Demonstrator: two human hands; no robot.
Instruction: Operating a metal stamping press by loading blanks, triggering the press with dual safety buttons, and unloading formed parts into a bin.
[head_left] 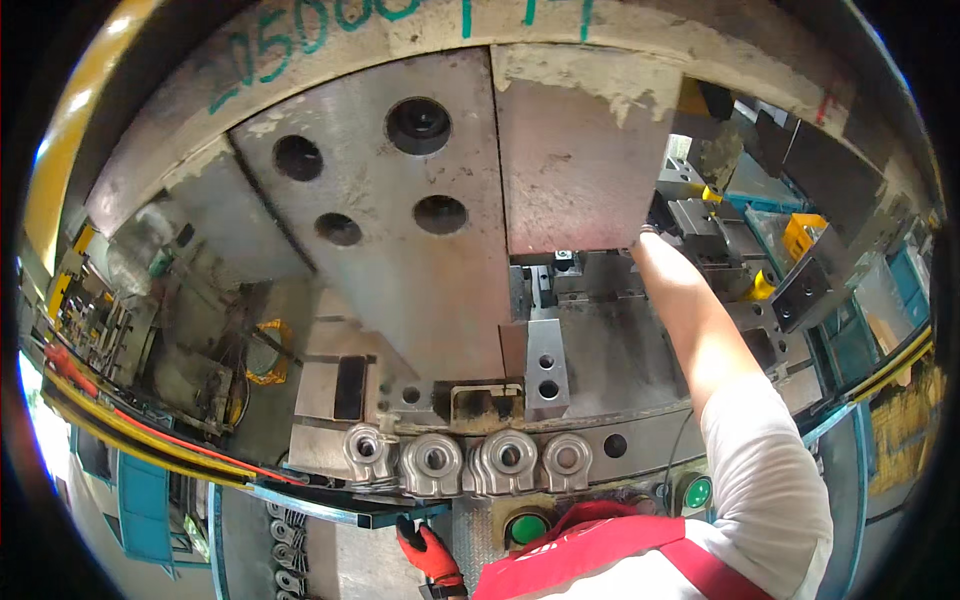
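My left hand (428, 552), in an orange-red glove with dark fingertips, is low near the middle. Its fingers reach out beside the end of a blue metal rail (395, 516), and I see nothing held in them. My bare right forearm stretches deep into the press, past the right edge of a large steel upper die block (590, 160). Most of my right hand (659, 214) is hidden there; only a dark bit shows beyond the wrist, next to the lower die blocks (697, 222). Stacked grey stamped metal brackets (508, 455) with round holes line the front edge of the press bed.
Green push buttons (528, 528) sit below the bed's edge. More brackets (288, 555) lie in the lower-left tray. A upright steel block (546, 368) with two holes stands mid-bed. Yellow-black bars (150, 440) run along the left side, and a yellow bin (803, 236) sits far right.
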